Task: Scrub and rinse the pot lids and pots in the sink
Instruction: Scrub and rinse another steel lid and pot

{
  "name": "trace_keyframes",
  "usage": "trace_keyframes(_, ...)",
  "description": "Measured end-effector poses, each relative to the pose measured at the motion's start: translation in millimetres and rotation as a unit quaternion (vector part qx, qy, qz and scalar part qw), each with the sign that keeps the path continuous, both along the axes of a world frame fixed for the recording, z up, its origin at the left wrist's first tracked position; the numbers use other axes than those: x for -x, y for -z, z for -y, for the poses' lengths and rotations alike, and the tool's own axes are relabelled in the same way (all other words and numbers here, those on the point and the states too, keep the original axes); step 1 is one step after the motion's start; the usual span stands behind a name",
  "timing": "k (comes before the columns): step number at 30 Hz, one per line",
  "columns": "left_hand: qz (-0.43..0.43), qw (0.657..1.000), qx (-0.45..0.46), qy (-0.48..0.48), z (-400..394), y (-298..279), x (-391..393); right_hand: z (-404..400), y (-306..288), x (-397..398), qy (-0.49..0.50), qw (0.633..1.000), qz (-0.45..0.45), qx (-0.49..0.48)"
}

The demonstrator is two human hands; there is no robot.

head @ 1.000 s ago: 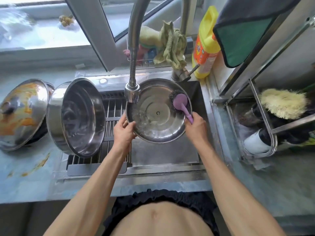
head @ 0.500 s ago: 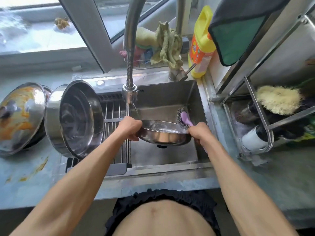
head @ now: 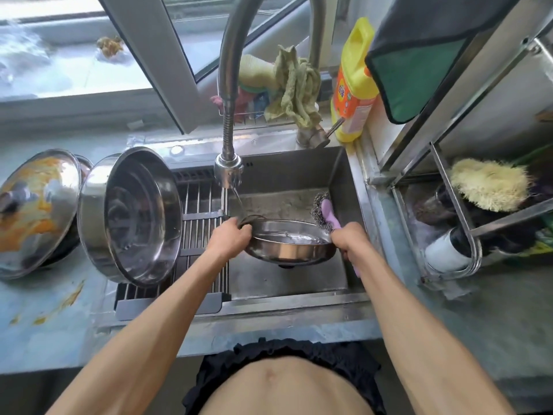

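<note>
The sink holds the work; a large pot lies on its side on the rack to the left, a soiled lid beyond it. Over the basin a pot lid is held near level, hollow upward, between both hands under a thin stream. The left hand grips its left rim; the right hand clenches the scrub brush at the right rim, nearer for scrubbing.

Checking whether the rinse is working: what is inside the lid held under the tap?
A shallow pool of water lies inside the lid, fed by a thin stream from the faucet. The near rim hides part of the inside, so any residue there cannot be seen.
</note>
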State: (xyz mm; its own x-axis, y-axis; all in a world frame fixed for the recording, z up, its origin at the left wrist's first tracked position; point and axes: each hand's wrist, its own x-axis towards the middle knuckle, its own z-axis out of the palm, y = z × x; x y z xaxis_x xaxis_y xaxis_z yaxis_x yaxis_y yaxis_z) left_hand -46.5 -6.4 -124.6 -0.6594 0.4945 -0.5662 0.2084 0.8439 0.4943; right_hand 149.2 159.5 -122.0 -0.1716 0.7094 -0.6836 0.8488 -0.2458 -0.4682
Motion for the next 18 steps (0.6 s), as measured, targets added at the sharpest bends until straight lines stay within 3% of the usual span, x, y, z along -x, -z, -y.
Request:
trace_keyframes(2,-0.088,0.985,-0.063,0.132,1,-10,-10,-6,-6,7,0.008,1.000,-0.022,-0.012)
trace_keyframes(4,-0.123,0.952,-0.144,0.243,-1,-19,-22,-13,-14,15,0.018,0.999,-0.041,-0.027)
trace_keyframes(8,-0.014,0.946,-0.225,0.234,-7,-19,-46,-19,-25,30,0.015,0.995,-0.079,-0.053)
trace_keyframes(11,-0.034,0.949,-0.217,0.227,-15,-6,-63,-20,-29,37,0.013,0.993,-0.082,-0.080)
trace_keyframes(15,-0.005,0.969,-0.231,0.092,-22,0,-70,-23,-28,42,0.050,0.987,-0.144,-0.055)
trace_keyframes(17,0.067,0.967,-0.243,-0.042,-21,-2,-64,-23,-28,40,0.069,0.981,-0.173,-0.050)
trace_keyframes(18,0.133,0.948,-0.252,-0.140,-19,0,-59,-22,-27,37,0.075,0.980,-0.178,-0.052)
